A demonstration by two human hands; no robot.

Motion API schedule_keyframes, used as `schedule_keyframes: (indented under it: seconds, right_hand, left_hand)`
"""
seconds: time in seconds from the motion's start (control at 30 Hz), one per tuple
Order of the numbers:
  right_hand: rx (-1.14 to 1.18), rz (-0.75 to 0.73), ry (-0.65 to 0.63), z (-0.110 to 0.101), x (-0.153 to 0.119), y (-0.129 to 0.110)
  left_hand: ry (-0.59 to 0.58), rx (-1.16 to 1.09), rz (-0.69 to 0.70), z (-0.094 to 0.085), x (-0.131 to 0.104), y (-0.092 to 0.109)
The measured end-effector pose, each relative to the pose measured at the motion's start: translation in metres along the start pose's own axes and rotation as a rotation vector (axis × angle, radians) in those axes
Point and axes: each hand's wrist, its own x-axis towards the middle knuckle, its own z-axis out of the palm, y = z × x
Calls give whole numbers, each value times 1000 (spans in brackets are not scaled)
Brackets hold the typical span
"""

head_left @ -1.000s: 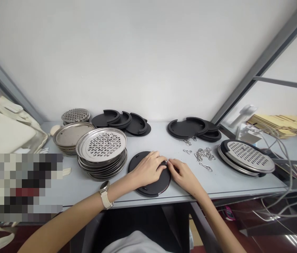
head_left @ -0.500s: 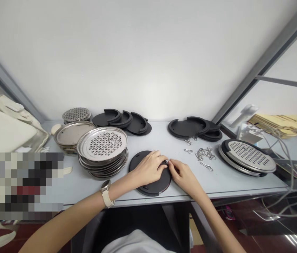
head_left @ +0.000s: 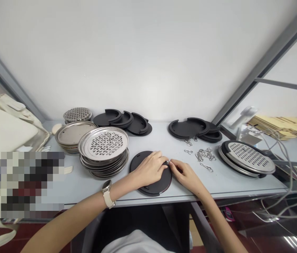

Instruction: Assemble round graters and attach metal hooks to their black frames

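Note:
A round black plate (head_left: 152, 189) lies flat near the table's front edge, partly covered by my left hand (head_left: 150, 169). The fingers of that hand curl over the plate, gripping it by its right rim. My right hand (head_left: 184, 174) meets it there, thumb and fingers pinched on a small wire clip (head_left: 167, 162). Little of the clip shows between the fingertips. To the right lies a loose pile of similar wire clips (head_left: 204, 154). A stack of round metal graters (head_left: 103, 146) stands left of the plate.
Black ring-edged holders (head_left: 138, 123) lean along the wall, and more black holders (head_left: 187, 128) sit at back right. Graters in black holders (head_left: 248, 156) are stacked at right. Cream bags (head_left: 1, 123) fill the left side. White cables (head_left: 290, 168) hang past the right end.
Both hands stay at the plate's right rim with almost no movement. The whole view has shifted very slightly.

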Motion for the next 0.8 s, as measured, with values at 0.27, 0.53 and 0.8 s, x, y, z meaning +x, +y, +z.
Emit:
schedule_keyframes:
  seconds: [0.27, 0.53, 0.8]
  right_hand:
    - [44, 13, -5, 1, 0, 5]
    - [55, 6, 25, 3, 0, 5]
    - [19, -9, 15, 4, 1, 5]
  left_hand:
    - [-20, 24, 24, -1, 0, 0]
    - [-12, 29, 29, 0, -1, 0]
    - [37, -2, -18, 0, -1, -2]
